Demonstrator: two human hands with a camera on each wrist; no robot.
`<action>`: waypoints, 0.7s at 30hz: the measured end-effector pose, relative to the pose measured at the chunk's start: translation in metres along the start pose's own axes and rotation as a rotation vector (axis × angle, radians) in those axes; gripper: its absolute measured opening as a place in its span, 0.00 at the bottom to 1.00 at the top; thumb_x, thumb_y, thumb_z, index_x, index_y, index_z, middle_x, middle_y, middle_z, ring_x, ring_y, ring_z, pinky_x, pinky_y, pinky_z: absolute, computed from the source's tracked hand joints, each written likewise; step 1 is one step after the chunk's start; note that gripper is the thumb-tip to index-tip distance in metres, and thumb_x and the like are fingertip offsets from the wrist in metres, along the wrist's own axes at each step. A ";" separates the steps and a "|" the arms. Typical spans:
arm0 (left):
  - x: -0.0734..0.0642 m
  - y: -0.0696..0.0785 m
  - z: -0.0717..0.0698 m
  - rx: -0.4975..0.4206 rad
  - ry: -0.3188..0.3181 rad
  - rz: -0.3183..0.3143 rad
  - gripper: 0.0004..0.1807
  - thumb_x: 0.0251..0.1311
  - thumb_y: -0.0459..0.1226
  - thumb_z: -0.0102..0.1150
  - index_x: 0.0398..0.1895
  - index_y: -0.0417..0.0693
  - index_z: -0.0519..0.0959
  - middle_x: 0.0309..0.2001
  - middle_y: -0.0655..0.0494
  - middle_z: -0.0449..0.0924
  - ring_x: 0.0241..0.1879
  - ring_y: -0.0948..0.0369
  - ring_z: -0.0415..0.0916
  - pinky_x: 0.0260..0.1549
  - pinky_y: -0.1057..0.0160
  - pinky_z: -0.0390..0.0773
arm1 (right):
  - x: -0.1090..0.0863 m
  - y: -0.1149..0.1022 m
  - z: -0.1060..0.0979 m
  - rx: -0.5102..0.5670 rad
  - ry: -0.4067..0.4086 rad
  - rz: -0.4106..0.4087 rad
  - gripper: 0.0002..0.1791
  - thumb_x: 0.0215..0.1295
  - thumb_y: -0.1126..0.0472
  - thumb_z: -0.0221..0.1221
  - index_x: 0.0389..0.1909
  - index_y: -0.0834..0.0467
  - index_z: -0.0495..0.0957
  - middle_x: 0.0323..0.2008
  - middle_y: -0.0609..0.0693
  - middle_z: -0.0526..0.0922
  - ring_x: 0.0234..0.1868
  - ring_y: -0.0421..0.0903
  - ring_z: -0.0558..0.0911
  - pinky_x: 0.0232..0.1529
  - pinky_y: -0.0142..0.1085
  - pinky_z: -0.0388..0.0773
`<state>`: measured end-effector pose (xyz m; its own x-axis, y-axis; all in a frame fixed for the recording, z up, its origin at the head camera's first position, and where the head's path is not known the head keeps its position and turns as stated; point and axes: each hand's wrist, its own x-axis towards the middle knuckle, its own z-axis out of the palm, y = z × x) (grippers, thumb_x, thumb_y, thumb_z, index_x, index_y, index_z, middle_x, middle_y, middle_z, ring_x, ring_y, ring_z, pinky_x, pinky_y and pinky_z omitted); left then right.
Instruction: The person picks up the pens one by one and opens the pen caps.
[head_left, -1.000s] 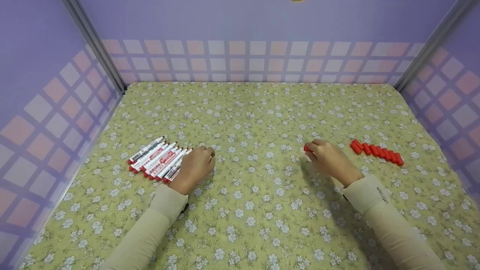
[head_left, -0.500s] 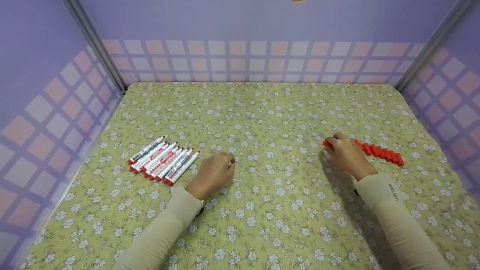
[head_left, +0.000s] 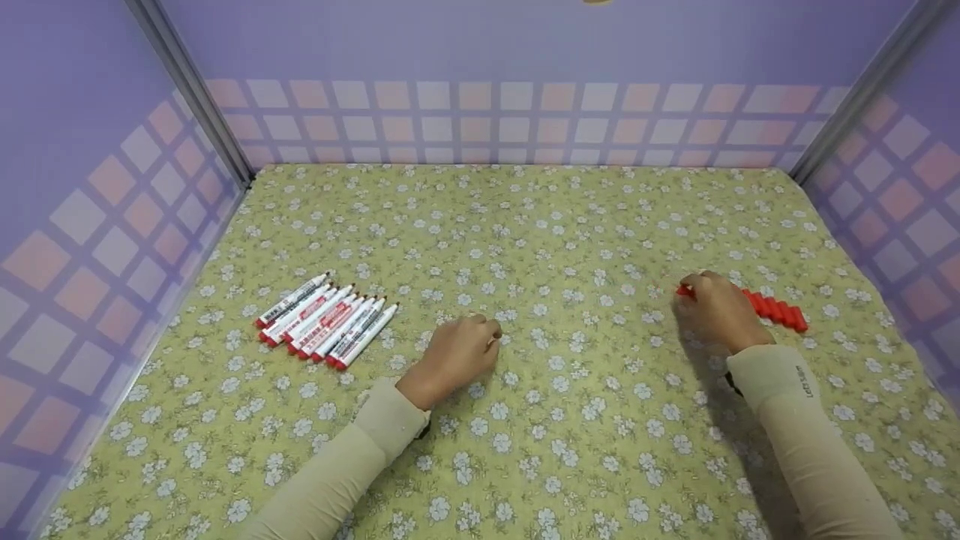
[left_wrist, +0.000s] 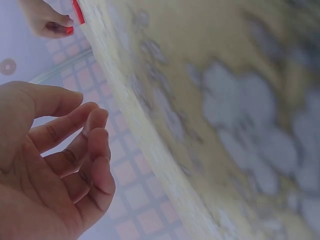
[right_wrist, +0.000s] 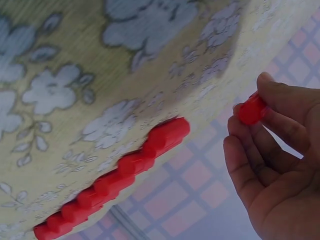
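Note:
My right hand pinches a red marker cap between thumb and fingertips, lifted off the cloth. Just beyond it, several more red caps lie side by side in a slanting row, partly hidden by the hand in the head view. My left hand hovers near the middle of the table, its fingers loosely bent and holding nothing. To its left, several white markers with red ends lie in a slanted row, bare tips pointing away from me.
A yellow-green floral cloth covers the table. Purple walls with pink and white squares enclose the back and both sides, meeting at grey corner posts.
My left hand has moved rightward off the markers, uncovering the rightmost one. My right hand has carried the red cap to the right, up close to the row of caps.

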<state>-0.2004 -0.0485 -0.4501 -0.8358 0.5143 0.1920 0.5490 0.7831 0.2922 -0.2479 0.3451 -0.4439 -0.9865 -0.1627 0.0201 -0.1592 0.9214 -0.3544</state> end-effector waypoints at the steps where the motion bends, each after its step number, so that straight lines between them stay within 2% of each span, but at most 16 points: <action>1: 0.000 0.001 0.001 0.005 0.003 0.009 0.10 0.67 0.35 0.52 0.39 0.44 0.84 0.33 0.51 0.83 0.26 0.59 0.79 0.23 0.62 0.77 | 0.000 0.002 -0.001 0.003 -0.014 0.020 0.18 0.67 0.64 0.56 0.53 0.71 0.75 0.45 0.68 0.76 0.42 0.62 0.79 0.42 0.54 0.78; 4: 0.000 0.005 0.002 0.022 0.010 0.031 0.10 0.67 0.36 0.53 0.38 0.44 0.84 0.32 0.51 0.82 0.25 0.60 0.78 0.23 0.63 0.77 | 0.001 0.007 -0.002 -0.010 -0.023 0.053 0.17 0.68 0.63 0.57 0.50 0.71 0.76 0.43 0.67 0.75 0.39 0.61 0.79 0.39 0.53 0.77; 10: 0.000 0.010 0.004 0.022 -0.001 0.051 0.09 0.67 0.36 0.54 0.39 0.44 0.84 0.33 0.51 0.83 0.28 0.59 0.80 0.26 0.62 0.79 | 0.002 0.019 -0.002 -0.054 0.007 0.060 0.12 0.65 0.64 0.59 0.42 0.70 0.80 0.38 0.67 0.78 0.36 0.59 0.78 0.34 0.51 0.75; 21: 0.001 0.014 0.005 -0.010 -0.019 0.056 0.10 0.66 0.33 0.51 0.39 0.45 0.84 0.36 0.51 0.83 0.33 0.57 0.82 0.32 0.61 0.81 | 0.004 0.035 -0.001 -0.039 -0.019 0.039 0.13 0.61 0.68 0.62 0.44 0.73 0.79 0.40 0.71 0.79 0.41 0.65 0.78 0.39 0.55 0.77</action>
<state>-0.1935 -0.0356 -0.4504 -0.8038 0.5635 0.1908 0.5946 0.7495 0.2910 -0.2570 0.3770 -0.4547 -0.9911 -0.1327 -0.0111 -0.1223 0.9402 -0.3179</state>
